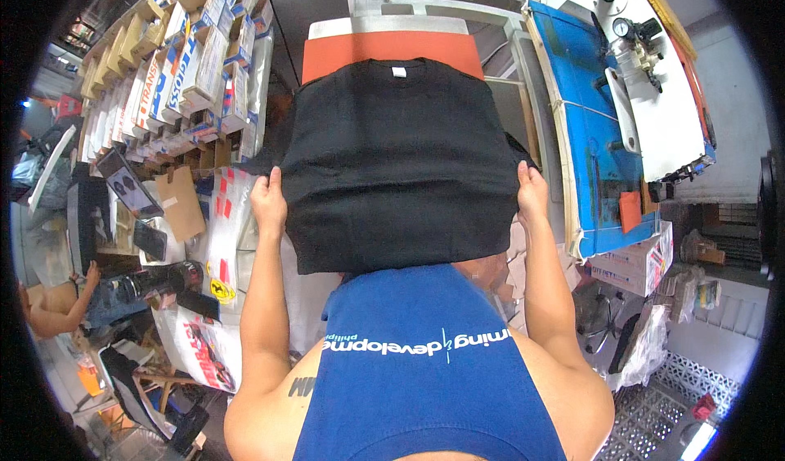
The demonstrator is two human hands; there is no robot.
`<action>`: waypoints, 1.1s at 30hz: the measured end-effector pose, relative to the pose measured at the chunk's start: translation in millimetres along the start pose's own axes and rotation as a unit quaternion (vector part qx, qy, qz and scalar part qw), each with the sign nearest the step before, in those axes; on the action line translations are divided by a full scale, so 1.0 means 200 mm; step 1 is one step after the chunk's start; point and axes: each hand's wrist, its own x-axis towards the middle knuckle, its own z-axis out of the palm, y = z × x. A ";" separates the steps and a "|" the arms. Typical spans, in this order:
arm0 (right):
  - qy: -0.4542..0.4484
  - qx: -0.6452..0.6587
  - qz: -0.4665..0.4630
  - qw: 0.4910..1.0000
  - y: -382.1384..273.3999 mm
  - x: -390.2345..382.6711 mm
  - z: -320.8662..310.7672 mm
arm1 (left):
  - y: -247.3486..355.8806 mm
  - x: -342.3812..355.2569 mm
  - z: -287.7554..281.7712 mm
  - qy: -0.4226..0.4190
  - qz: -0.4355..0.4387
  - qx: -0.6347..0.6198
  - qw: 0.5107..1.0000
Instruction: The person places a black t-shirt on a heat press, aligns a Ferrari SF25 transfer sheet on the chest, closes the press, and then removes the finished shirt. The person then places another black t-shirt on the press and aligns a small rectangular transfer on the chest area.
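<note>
A black T-shirt lies spread in front of me, its collar with a small white tag at the far end. The far part rests over an orange-red flat pad, which shows past the shoulders. Its near edge hangs close to my blue sleeveless top. My left hand is closed on the shirt's left side, thumb on top. On the opposite side my right hand pinches the cloth near the sleeve. Both arms reach forward, and the shirt spans between them with a few cross folds.
To the left stands a rack of long open cardboard boxes. A blue-covered panel with a pressure gauge beside it borders the right. A cardboard box sits below. Another person's arm shows at far left.
</note>
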 end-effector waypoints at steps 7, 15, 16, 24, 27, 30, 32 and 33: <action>-0.074 0.207 0.076 0.973 0.07 -0.38 -0.16 | -0.10 -0.45 -0.20 -0.040 -0.108 -0.115 0.987; -0.014 0.112 0.056 0.992 0.22 -0.50 -0.15 | -0.19 -0.59 -0.24 -0.094 -0.148 -0.139 0.975; 0.020 -0.005 0.037 0.999 0.20 -0.51 -0.15 | -0.20 -0.58 -0.25 -0.128 -0.140 -0.128 0.974; 0.060 -0.130 -0.234 0.962 -0.27 -0.74 -0.31 | -0.41 -0.45 -0.42 -0.400 -0.248 -0.069 0.879; 0.228 -0.108 -0.282 0.926 -0.37 -0.65 -0.64 | -0.51 -0.40 -0.44 -0.478 -0.211 -0.149 0.840; 0.376 -0.388 -0.162 0.826 -0.31 -0.41 -1.06 | -0.57 -0.31 -0.45 -0.436 -0.217 0.032 0.873; 0.406 -0.507 -0.130 0.749 -0.17 -0.28 -1.25 | -0.59 -0.27 -0.44 -0.384 -0.220 0.013 0.896; 0.371 -0.520 -0.095 0.764 -0.10 -0.22 -1.31 | -0.59 -0.25 -0.44 -0.346 -0.239 0.024 0.907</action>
